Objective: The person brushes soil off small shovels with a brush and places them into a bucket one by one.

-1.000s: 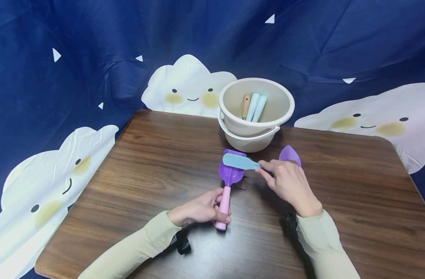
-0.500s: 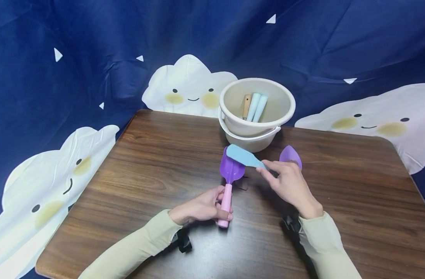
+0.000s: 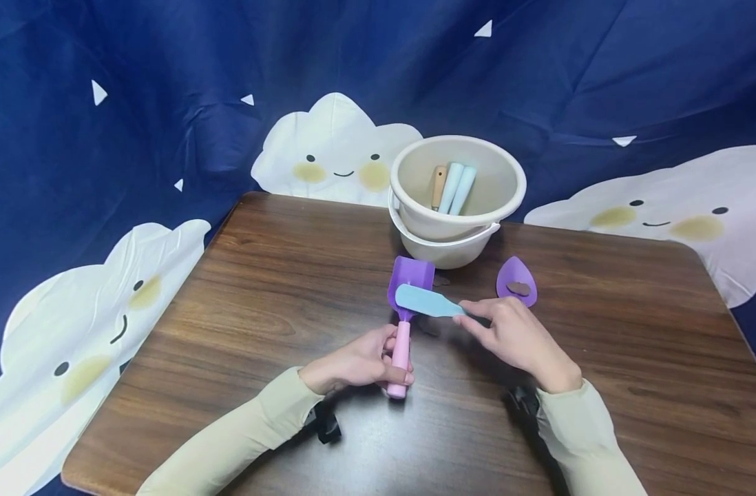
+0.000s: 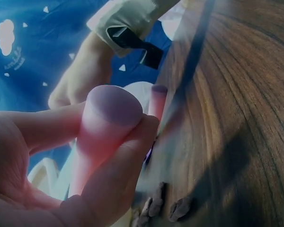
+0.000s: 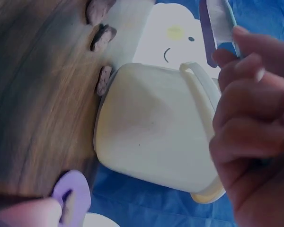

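My left hand (image 3: pixel 368 358) grips the pink handle of a purple toy shovel (image 3: pixel 405 272), held tilted over the table. My right hand (image 3: pixel 519 337) pinches the narrow end of a light-blue flat-bladed tool (image 3: pixel 429 301), its blade lying across the shovel's scoop; whether they touch I cannot tell. Beyond the right hand lies a purple pointed trowel (image 3: pixel 513 271) with a dark brown lump (image 3: pixel 519 288) on it. The right hand hides the trowel's handle in the head view; its pink handle end (image 4: pixel 158 99) shows in the left wrist view. Brown lumps (image 5: pixel 102 38) lie on the table near the shovel.
Two nested cream buckets (image 3: pixel 446 251) stand at the table's back edge, with two light-blue handles (image 3: pixel 457 189) and one wooden handle (image 3: pixel 438 187) inside. A dark blue curtain (image 3: pixel 229 55) with clouds hangs behind the brown wooden table (image 3: pixel 260 275).
The light-blue tool rose and tilted over the scoop's far part, then came back nearer the shovel's handle. My right hand is slightly lower, uncovering the lump on the trowel. The left hand still grips the shovel.
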Demonstrator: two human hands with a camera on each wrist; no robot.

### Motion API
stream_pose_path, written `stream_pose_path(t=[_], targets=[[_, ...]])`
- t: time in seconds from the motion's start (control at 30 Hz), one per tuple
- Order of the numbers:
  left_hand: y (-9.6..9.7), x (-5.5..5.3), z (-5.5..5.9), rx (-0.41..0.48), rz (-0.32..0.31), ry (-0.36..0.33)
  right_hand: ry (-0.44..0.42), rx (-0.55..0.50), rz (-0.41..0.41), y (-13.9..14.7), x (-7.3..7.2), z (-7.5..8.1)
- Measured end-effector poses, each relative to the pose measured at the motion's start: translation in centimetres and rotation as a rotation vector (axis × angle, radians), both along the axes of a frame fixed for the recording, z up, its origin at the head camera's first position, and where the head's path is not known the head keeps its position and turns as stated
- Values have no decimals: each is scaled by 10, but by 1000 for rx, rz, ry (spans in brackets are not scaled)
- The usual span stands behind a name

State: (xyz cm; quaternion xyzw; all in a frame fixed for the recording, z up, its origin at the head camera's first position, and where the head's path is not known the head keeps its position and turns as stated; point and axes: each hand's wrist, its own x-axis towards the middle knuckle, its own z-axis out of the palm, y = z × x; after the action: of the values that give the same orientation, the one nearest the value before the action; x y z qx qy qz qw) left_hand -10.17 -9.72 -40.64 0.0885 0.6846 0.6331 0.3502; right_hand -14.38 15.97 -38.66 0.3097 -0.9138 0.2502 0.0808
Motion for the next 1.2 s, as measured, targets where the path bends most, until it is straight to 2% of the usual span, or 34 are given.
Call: stream_pose_path(t=[0.13,0.33,0.43,0.57,0.67,0.73,0.93,1.1,1.2], targets=[[0,1,1,-7,-2,-1,122,17,-54,0,-2,-2],[0,5,3,12,-22,-23,296,-48,-162,0,-8,-7],[0,6,4,32,-28,-42,352,-77,-204,0,-10,-10],[1,6,3,8,-30,-6,383,-153,-201,-1,-11,-10],[2,6,2,-19,-31,35,381,-214,-159,0,-11,-8],[3,5,2,-24,-29,47,361,-210,-109,1,-9,-6],[4,5,2,-36,-23,53,250,-30,16,1,-2,2],[5,7,3,-41,-23,31,148,58,9,2,0,5],[5,8,3,-47,-24,26,126,81,-21,3,-1,4]])
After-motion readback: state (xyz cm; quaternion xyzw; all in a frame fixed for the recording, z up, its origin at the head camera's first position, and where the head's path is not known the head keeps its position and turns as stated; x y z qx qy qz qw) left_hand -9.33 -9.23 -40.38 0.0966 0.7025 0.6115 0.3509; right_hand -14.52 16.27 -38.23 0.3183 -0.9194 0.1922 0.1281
